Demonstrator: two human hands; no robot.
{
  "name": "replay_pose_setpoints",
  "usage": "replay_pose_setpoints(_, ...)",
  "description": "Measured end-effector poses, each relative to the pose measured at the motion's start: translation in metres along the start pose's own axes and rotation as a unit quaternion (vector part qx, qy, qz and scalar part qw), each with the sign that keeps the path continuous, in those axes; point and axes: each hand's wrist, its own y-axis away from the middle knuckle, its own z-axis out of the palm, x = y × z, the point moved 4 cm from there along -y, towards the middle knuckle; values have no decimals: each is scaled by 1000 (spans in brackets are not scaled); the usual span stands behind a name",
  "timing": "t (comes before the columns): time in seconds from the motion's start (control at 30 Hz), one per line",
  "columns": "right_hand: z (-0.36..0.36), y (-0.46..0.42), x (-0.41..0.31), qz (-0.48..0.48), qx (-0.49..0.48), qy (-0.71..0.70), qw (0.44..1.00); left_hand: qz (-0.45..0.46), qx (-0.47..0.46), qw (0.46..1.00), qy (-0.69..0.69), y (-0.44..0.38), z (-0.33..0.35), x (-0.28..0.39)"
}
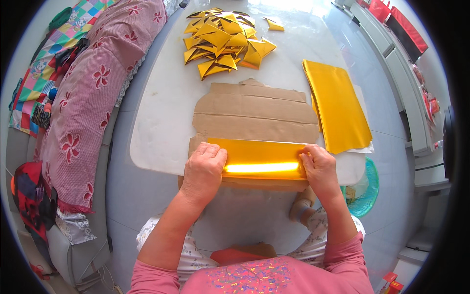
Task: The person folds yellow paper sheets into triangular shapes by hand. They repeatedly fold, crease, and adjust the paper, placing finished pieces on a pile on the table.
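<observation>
A sheet of shiny gold foil paper (262, 156) lies across the near part of a flattened piece of brown cardboard (253, 110), its near side curved or folded over. My left hand (206, 165) grips the sheet's left end, fingers curled. At the right end, my right hand (318, 163) pinches it between thumb and fingers. To the right of the cardboard is a stack of flat gold foil sheets (339, 106) on white paper. Beyond the cardboard rises a heap of folded gold foil pieces (220, 40), with one more folded piece (275, 25) apart from it.
The white table (158, 121) has rounded near corners, and the cardboard overhangs its near edge. A sofa with a pink flowered cover (99, 77) stands at the left. A turquoise basket (368, 191) is below the table's right corner. Grey cabinets (396, 62) line the right side.
</observation>
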Motion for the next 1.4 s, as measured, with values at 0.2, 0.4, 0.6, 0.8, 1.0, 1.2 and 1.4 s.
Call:
replay_pose_setpoints(0.2,0,0,-1,-5,-6,14,1000,8,-42,998,-51,6,-5,22)
replay_pose_setpoints(0.4,1,1,0,-4,-3,1,1000,35,-73,994,-74,13,-2,37)
replay_pose_setpoints(0.6,1,3,-2,-30,5,53,998,38,-86,991,-92,15,-1,38)
replay_pose_setpoints(0.8,-3,6,-17,37,-12,167,985,27,-101,990,-92,17,2,38)
replay_pose_setpoints(1.0,3,4,-39,-122,34,188,974,28,-109,988,-101,19,2,40)
replay_pose_setpoints(1.2,53,3,-72,-230,-109,78,964,26,-133,982,-131,21,6,39)
replay_pose_setpoints(1.4,66,-1,-95,-225,-186,51,955,5,-148,980,-130,22,10,38)
